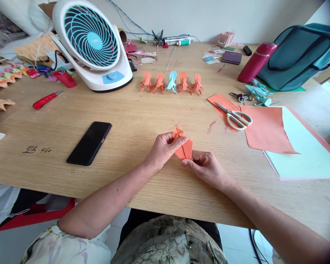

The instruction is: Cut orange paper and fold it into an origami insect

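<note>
A small folded piece of orange paper (187,148) is held between both hands, over the near part of the table. My left hand (163,148) grips its upper left side, the thumb lying across the front. At the lower right corner, my right hand (207,167) pinches the paper between thumb and fingers. Creases and a dark slit run down the middle of the piece, and a smaller folded flap stands at its top. The fingers behind the paper are partly hidden.
Beyond the hands stands a row of folded paper figures (172,81), several orange and one blue. Scissors (235,116) lie on orange paper (266,128) to the right. A phone (89,143), a red-handled knife (47,99) and a fan (93,44) are on the left; a pink bottle (257,62) is far right.
</note>
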A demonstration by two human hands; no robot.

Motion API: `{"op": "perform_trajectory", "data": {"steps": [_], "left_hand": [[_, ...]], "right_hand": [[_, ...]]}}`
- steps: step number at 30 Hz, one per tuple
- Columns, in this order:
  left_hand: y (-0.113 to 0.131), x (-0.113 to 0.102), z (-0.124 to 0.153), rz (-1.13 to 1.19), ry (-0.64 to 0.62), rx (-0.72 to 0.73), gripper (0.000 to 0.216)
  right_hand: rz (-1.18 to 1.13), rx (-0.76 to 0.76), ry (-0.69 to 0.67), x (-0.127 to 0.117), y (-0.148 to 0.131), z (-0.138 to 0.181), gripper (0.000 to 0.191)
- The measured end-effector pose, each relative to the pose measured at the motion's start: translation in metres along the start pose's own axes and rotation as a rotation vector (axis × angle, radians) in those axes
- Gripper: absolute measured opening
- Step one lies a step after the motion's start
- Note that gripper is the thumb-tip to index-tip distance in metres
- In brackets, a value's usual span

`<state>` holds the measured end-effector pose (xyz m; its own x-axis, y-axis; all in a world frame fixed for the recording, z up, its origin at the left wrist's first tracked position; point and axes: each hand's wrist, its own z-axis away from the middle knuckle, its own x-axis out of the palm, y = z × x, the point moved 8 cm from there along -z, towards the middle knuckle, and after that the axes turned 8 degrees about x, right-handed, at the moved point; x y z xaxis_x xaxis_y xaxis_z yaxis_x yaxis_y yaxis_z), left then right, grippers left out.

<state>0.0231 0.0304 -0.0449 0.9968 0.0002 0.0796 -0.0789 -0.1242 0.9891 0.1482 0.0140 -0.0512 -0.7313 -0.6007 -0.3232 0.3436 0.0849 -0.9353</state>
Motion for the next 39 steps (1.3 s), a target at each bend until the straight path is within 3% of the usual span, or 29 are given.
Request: {"op": "perform_trajectory", "data": {"steps": [8,15,22,32,39], "left_hand": [[0.018,-0.013,-0.002,-0.293,0.086,0.185,0.044],[0.012,-0.012,-0.005,-0.234,0.069,0.180,0.047],[0.006,-0.008,-0.005,-0.127,-0.035,0.079,0.049],[0.024,-0.007,-0.001,-0.340,-0.013,0.289,0.042],[0.024,-0.004,-0.001,-0.340,-0.047,0.302,0.040]], "right_hand": [[-0.003,-0.024,-0.032,0.005,0.000,0.001,0.048],[0.001,-0.013,-0.021,0.004,0.001,0.000,0.050],[-0.093,0.014,0.148,-0.011,0.007,-0.002,0.050],[-0.065,0.026,0.105,-0.006,0.011,-0.001,0.046],[-0.013,-0.022,0.120,-0.004,0.006,0.000,0.050]]}}
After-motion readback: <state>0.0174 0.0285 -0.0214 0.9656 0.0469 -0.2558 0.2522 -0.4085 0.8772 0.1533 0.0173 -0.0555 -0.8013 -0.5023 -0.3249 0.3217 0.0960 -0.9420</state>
